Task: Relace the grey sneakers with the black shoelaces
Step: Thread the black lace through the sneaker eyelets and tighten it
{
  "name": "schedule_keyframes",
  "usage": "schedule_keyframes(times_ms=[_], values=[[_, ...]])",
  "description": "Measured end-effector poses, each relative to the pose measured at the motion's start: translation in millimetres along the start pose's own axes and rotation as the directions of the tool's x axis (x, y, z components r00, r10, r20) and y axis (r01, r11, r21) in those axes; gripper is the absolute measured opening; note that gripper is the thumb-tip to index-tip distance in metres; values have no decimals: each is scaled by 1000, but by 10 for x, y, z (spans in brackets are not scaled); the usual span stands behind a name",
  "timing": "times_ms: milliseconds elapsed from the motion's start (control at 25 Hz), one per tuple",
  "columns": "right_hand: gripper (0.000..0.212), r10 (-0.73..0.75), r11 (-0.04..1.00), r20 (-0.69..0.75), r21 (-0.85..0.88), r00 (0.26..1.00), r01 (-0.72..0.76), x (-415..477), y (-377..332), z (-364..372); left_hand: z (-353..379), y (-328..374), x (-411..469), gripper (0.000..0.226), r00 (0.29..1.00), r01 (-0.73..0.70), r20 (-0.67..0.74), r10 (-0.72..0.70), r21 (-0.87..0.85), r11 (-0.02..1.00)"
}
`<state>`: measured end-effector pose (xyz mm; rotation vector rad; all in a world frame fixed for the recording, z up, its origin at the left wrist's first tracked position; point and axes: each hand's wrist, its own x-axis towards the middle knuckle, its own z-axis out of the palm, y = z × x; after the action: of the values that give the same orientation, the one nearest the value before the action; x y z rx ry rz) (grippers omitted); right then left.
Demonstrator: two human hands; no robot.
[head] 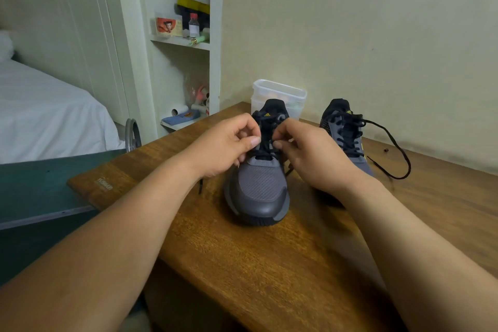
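**Grey sneaker under my fingers, lace pinched from both sides**

Grey sneaker (258, 191) stands on the wooden desk (242, 264) directly below my fingers, its toe pointing back at me. It has a fine mesh upper, a smooth rounded toe cap and a dark sole. My left hand (223, 145) and right hand (312, 156) meet over its lacing. On each hand the thumb and forefinger are closed together on the black shoelace (266, 154), and the other fingers are curled in.

Just beyond my fingertips, behind the shoe's black tongue, sits a clear plastic tub (280, 92) with a lid. It holds pale orange shapes too blurred to name.

Right of my right fingers stands the second sneaker (347, 133). Its loose lace (398, 149), a thin cord, runs in a wide loop over the glossy, grained desk.
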<state>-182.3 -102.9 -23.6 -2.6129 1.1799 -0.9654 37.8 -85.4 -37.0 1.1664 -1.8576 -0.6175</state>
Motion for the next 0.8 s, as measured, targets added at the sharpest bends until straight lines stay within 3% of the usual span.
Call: schedule_keyframes(times_ms=[120,200,320,520,680,800], values=[[3,4,991,85,-132,996,7,78,-70,-36,61,-54,12,6,999,-8,-31,8,1,1000],[5,15,990,91,-140,996,-2,69,-77,-13,122,-117,-13,5,999,-5,-49,1,-94,996],[7,8,999,18,-44,1000,-8,-11,-38,63,201,-171,-19,4,993,-29,-122,5,-195,980],[12,72,995,-73,70,995,-67,-27,7,165,264,-200,-35,5,974,-98,-214,70,-122,988],[12,208,949,-54,252,977,-188,-44,42,181,265,-187,-57,10,964,-55,-264,15,-145,988],[11,153,954,-15,263,988,-144,-27,35,155,248,-191,-67,5,978,-47,-209,13,-159,986]])
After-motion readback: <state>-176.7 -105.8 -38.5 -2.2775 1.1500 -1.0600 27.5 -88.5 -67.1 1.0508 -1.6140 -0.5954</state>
